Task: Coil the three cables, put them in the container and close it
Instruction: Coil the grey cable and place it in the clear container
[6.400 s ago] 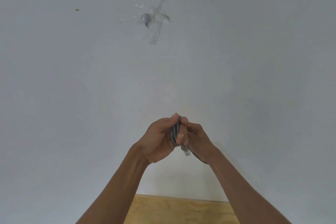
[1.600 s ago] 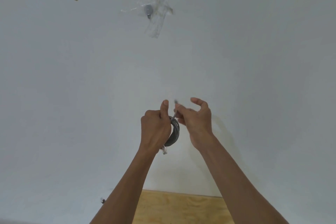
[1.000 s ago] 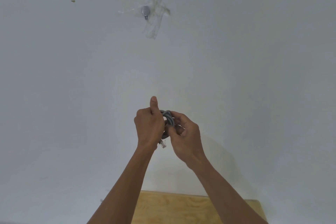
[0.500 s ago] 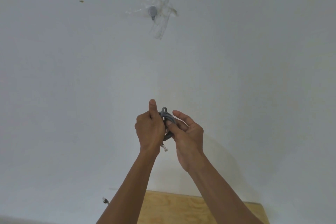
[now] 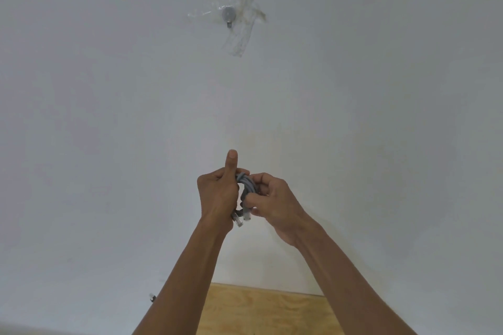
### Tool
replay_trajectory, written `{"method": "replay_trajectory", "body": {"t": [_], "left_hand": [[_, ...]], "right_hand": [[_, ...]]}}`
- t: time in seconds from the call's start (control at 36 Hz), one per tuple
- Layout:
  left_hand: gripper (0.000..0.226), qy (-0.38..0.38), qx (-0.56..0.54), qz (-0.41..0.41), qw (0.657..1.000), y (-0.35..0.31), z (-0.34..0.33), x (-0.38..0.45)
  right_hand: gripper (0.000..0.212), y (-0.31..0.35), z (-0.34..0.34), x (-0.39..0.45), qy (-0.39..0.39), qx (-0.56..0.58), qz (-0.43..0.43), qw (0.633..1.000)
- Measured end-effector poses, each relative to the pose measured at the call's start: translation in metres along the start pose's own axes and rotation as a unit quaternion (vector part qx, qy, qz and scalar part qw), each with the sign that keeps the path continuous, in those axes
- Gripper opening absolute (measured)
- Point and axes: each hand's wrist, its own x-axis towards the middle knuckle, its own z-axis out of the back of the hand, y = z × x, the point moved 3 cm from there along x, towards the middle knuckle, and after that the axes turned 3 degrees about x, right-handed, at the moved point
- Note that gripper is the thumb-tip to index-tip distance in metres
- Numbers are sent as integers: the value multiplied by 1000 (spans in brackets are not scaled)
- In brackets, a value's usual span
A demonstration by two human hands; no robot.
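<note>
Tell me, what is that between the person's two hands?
In the head view, a coiled grey cable sits between the left hand and the right hand; both grip it, and its clear plugs hang below.

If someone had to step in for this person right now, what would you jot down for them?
Left hand: grips the coiled grey cable, thumb pointing up.
Right hand: pinches the same coil from the other side.
Cable: held up in front of a white wall; its two clear plugs hang below the hands.
Done: this cable looks coiled.
Left: the other two cables and the container are out of view, so their state is unknown. Put this coil in the container, deal with the rest, then close it.
</note>
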Motion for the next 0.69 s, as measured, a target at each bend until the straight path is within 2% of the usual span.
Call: {"method": "replay_trajectory", "body": {"t": [0.14,0.28,0.44,0.5,0.61,0.69], "left_hand": [[59,12,-11,11,1000,1,-1,0],[57,21,-23,2,1000,4,-2,0],[62,16,10,14,1000,11,-2,-1],[64,4,27,28,999,16,-3,-2],[68,-10,46,51,998,22,-1,1],[70,-17,82,49,995,26,1,4]], "right_hand": [[24,0,1,-1,-28,-100,40,994],[10,4,-2,-11,-46,-238,96,966],[10,-1,-3,-16,-18,-280,71,957],[15,-4,-2,-15,-30,-289,60,955],[55,-15,-8,-18,-74,-262,65,960],[54,-20,-13,-19,-63,-299,84,948]]}}
